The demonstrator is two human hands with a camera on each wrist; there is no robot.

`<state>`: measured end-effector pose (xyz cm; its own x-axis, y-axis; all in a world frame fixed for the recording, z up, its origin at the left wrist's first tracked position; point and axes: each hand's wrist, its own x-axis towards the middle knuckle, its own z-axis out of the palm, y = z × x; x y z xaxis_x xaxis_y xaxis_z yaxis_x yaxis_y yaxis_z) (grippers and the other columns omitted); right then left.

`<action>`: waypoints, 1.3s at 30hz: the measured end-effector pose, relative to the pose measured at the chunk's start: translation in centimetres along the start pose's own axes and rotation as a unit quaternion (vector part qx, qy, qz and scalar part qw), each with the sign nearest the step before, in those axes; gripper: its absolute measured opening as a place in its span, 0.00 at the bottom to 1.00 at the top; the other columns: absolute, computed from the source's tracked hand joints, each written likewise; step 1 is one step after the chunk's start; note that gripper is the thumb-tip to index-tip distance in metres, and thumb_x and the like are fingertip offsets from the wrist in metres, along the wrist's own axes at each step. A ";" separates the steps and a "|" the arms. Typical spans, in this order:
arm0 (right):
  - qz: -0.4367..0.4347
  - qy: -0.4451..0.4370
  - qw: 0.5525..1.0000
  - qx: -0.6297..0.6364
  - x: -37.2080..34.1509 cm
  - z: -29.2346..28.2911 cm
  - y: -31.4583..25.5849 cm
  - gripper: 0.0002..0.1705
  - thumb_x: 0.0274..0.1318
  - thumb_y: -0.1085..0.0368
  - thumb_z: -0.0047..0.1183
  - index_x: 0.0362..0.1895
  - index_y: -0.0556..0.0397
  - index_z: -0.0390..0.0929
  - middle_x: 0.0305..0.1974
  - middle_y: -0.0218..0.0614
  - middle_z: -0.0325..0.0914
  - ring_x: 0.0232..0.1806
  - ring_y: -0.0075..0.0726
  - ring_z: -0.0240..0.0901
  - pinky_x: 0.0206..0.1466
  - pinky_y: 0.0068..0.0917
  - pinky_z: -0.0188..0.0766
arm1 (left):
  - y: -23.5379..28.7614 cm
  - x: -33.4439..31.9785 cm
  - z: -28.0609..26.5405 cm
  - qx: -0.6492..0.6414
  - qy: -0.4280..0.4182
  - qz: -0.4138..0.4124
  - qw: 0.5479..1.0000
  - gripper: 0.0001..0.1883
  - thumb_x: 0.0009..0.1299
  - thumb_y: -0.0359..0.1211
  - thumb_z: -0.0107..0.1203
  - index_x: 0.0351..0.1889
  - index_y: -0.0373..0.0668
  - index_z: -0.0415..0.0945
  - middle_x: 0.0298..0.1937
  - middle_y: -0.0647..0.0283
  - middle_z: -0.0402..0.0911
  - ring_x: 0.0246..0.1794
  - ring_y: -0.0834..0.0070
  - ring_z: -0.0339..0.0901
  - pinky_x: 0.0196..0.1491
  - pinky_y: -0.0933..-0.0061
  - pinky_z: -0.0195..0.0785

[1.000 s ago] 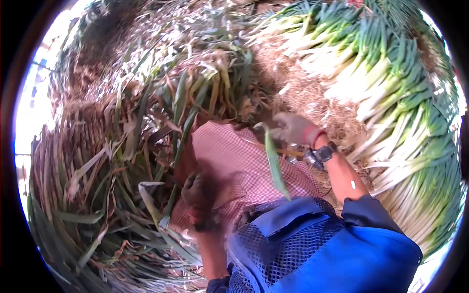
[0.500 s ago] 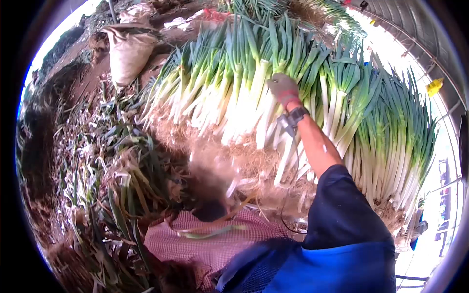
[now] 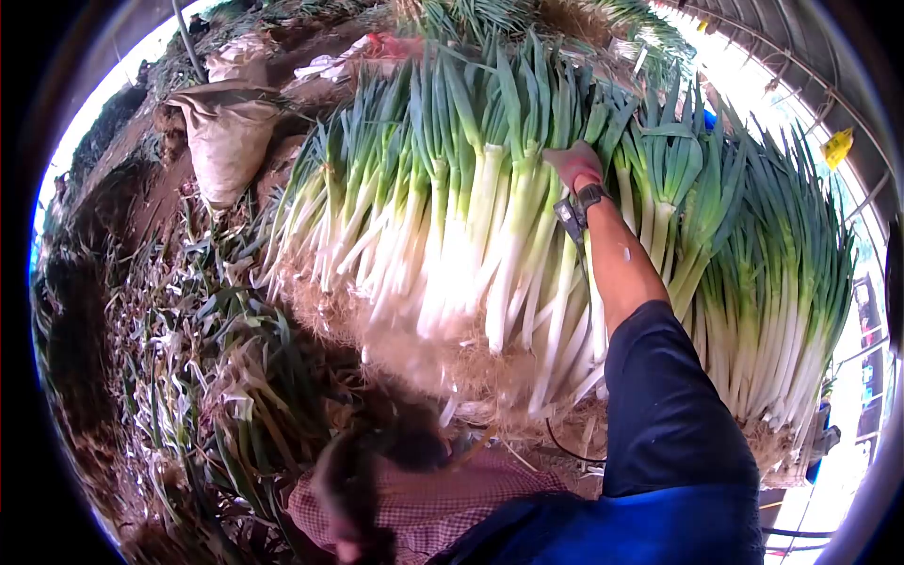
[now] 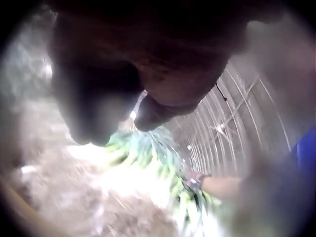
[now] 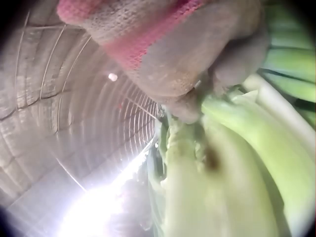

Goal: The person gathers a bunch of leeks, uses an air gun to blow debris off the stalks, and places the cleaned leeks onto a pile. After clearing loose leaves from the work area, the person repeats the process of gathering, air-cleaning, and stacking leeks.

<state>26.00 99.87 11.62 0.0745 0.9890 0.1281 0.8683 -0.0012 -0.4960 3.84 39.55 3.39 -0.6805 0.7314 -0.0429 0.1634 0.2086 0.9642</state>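
Observation:
My gloved right hand [image 3: 576,166] reaches far out into a long row of green onions [image 3: 490,198] and grips a green onion where its pale stalk turns green. In the right wrist view the fingers [image 5: 185,106] curl close round a green onion stalk [image 5: 185,168], beside thick neighbouring stalks. My left hand [image 3: 344,476] is blurred, low over the pink checked cloth on my lap [image 3: 471,494]. The left wrist view shows that hand dark against the light, its fingers loosely bent, a gap between thumb and fingers and nothing held there.
Dry roots [image 3: 414,358] fringe the near side of the row. Stripped leaves and peelings [image 3: 217,367] are heaped at the left. A pale sack [image 3: 226,141] stands at the back left. A black cable [image 3: 570,455] runs near my lap. A ribbed tunnel wall [image 3: 800,66] curves along the right.
My head view has lifted and turned toward the green onions. My right hand has gone from over my lap out to the row. The green leaf near it has left my hand.

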 end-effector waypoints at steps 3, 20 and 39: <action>-0.015 0.028 0.999 0.004 2.4 2.0 2.6 0.34 0.52 0.47 0.66 0.52 0.65 0.85 0.53 0.65 0.86 0.57 0.70 0.84 0.60 0.49 0.78 | 0.1 3.0 9.5 -0.037 -0.214 -0.063 0.974 0.28 0.77 0.23 0.63 0.74 0.32 0.70 0.61 0.51 0.86 0.53 0.70 0.86 0.52 0.70 0.83; -0.315 -0.045 0.937 0.148 -10.1 2.0 7.6 0.07 0.66 0.64 0.64 0.41 0.54 0.83 0.36 0.34 0.82 0.36 0.37 0.80 0.46 0.32 0.78 | -6.8 1.5 20.6 -0.387 -0.245 -0.323 0.828 0.12 0.79 0.29 0.61 0.58 0.38 0.83 0.46 0.64 0.88 0.41 0.75 0.84 0.46 0.74 0.78; -0.398 -0.519 0.709 0.264 -40.9 10.0 -13.1 0.31 0.70 0.53 0.64 0.68 0.59 0.77 0.54 0.47 0.87 0.50 0.43 0.86 0.57 0.36 0.82 | -7.5 -1.3 12.7 -0.342 -0.241 -0.180 0.890 0.09 0.78 0.30 0.64 0.51 0.36 0.85 0.41 0.66 0.86 0.38 0.78 0.79 0.43 0.75 0.76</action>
<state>6.67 60.94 4.32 -0.9749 0.2221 -0.0161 0.1068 0.4030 -0.9090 12.57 45.33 -7.10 -0.1890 0.9249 -0.3299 -0.5883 0.1624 0.7922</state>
